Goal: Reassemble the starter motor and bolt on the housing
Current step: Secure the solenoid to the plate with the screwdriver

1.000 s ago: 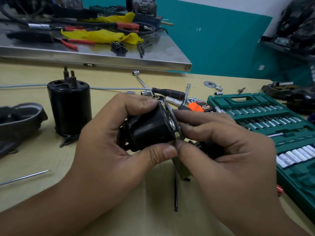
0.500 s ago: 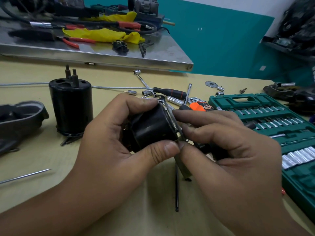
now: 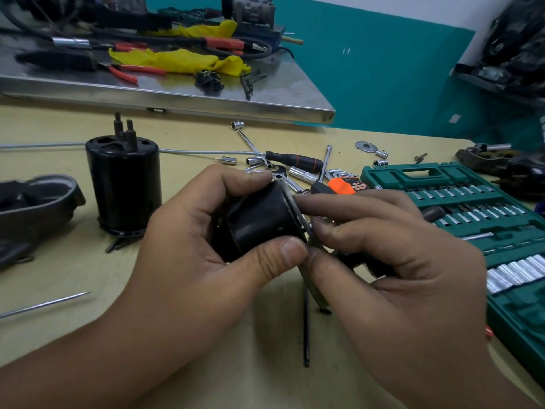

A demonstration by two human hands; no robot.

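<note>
My left hand (image 3: 188, 243) grips a short black cylindrical motor part (image 3: 259, 219) between thumb and fingers, above the middle of the table. My right hand (image 3: 383, 261) pinches a thin metal plate (image 3: 298, 211) against the part's right end, with fingers and thumb curled round the dark piece behind it. The black motor body (image 3: 124, 184) with two terminal posts stands upright at the left. A dark cast housing (image 3: 35, 208) lies at the far left edge. A long thin bolt (image 3: 306, 326) lies on the table under my hands.
A green socket set case (image 3: 501, 231) lies open at the right. Loose sockets, a ratchet, a black-handled driver (image 3: 295, 159) and hex keys (image 3: 343, 184) are scattered behind my hands. A steel plate (image 3: 265, 93) with pliers and yellow cloth lies at the back. A thin rod (image 3: 44, 304) lies front left.
My hands and the black part have stayed almost in place. The right fingers have shifted slightly along the plate's edge.
</note>
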